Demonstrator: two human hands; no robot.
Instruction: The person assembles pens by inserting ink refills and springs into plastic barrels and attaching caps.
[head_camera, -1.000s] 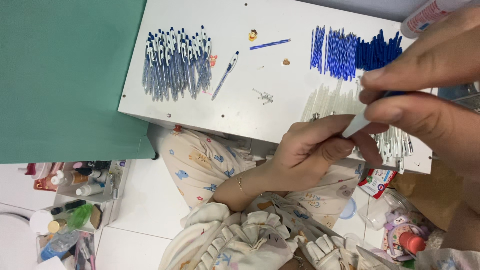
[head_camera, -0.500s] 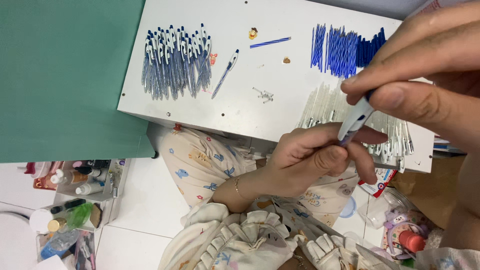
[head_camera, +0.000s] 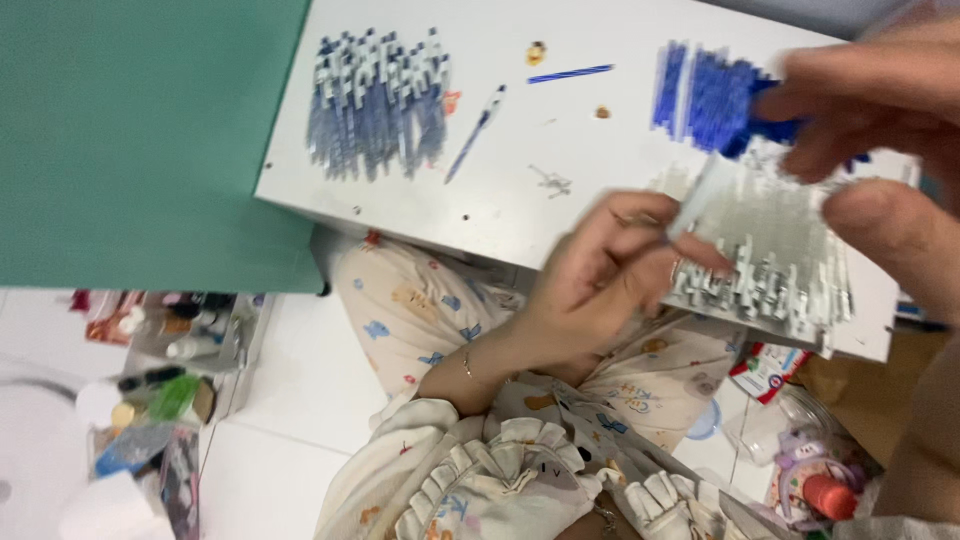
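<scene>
Many finished pens (head_camera: 378, 102) lie in a pile at the upper left of the white tabletop (head_camera: 500, 190). In the middle, the left hand (head_camera: 610, 275) pinches a clear pen barrel (head_camera: 697, 197). At the upper right, the right hand (head_camera: 880, 150) blurs above; its grip is unclear.

Left hand (head_camera: 610, 290) has shifted up and right from the lap edge, fingers now spread over the near worktop (head_camera: 470, 200) edge beside the clear pen barrels (head_camera: 770, 250). Right hand (head_camera: 880, 150) has lifted and blurred with motion; thumb and fingers parted wider than before. The white pen part (head_camera: 700, 192), a second ago pinched between both hands in front of the barrels, now sits tilted higher, between left fingertips and right hand. Whole view has slid: worktop sits lower and further left in frame.
</scene>
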